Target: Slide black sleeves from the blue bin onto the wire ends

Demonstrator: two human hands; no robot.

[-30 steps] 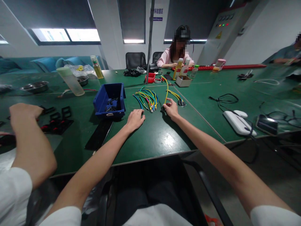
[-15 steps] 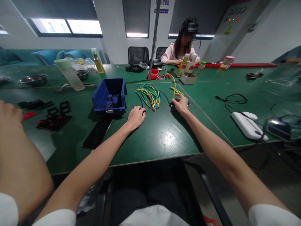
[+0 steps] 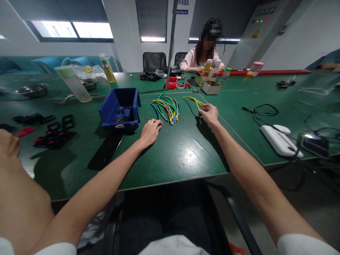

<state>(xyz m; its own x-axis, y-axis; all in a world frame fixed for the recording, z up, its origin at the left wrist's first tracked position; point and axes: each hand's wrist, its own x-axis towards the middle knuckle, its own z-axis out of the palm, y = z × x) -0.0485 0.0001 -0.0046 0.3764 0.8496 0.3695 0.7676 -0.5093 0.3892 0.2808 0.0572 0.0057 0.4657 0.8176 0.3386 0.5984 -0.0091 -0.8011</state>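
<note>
My right hand (image 3: pixel 209 115) is closed, fingertips pinching a yellow wire (image 3: pixel 190 97) just above the tabletop. Other wires lie by its fingers, partly hidden, so I cannot tell how many it touches. My left hand (image 3: pixel 151 132) rests palm down on the table, fingers lying loosely forward, its fingertips beside the near end of a blue wire (image 3: pixel 156 111). Whether they touch that wire is unclear. Between the hands lies a fanned bundle of yellow, green and blue wires (image 3: pixel 170 108) with metal ring terminals at the near ends.
A blue bin (image 3: pixel 119 124) with small black parts stands left of my left hand, a black phone (image 3: pixel 105 152) before it. A small box (image 3: pixel 211 88), bottles and a red tray (image 3: pixel 171 83) stand farther back. Another person's arm (image 3: pixel 23 198) reaches in at left; a co-worker (image 3: pixel 192 60) sits opposite.
My right hand has moved slightly right, and the yellow wire that stood upright from it now lies low among the wires of the small pile. My left hand stays nearly in place.
</note>
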